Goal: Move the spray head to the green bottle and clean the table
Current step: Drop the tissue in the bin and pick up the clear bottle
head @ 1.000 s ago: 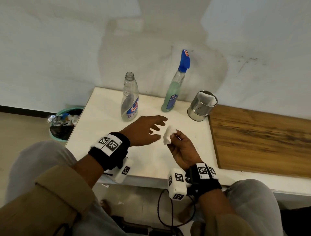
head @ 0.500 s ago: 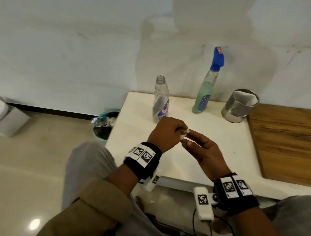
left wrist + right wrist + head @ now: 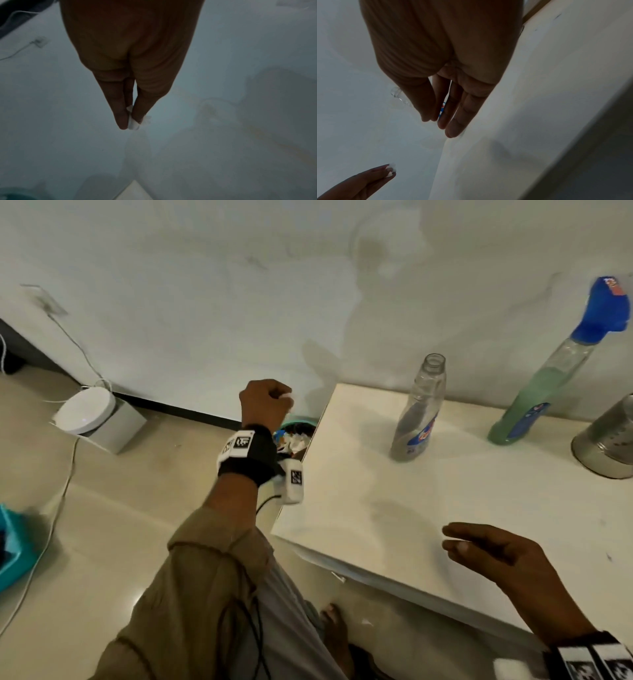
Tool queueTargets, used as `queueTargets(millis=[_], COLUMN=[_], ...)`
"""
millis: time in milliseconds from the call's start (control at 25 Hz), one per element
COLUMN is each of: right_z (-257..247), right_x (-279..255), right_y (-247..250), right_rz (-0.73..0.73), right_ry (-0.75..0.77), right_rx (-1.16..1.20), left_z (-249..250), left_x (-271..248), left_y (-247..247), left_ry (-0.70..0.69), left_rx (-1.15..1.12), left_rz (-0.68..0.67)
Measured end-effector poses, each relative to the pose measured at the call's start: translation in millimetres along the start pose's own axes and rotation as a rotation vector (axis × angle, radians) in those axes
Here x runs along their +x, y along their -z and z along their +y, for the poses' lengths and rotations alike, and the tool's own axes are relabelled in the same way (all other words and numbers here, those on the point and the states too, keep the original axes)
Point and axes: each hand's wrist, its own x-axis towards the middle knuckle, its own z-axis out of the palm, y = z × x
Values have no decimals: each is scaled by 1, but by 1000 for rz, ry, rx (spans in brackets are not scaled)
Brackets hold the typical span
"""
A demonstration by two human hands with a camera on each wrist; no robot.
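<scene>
Open bottle (image 3: 418, 412) stands on table (image 3: 428, 508), spray bottle (image 3: 534, 395) to its right; bin (image 3: 294, 436) sits left of table, beside wall (image 3: 205, 302).

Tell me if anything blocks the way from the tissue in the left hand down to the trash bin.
Nothing visible does. The left hand pinches the tissue in the air above the trash bin, beside the table edge; the bin's open top shows only trash.
</scene>
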Motion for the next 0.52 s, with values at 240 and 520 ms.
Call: queueTargets(millis=[240,520], right_z=[6,13], right_x=[6,8], right_y=[12,8], right_rz=[98,127], right_ry=[-39,-35], right_rx=[-49,-17], left_z=[-49,-77], left_x=[77,90], left_y=[-34,-41], left_ry=[97,241], left_rx=[84,76], left_rz=[-18,-53])
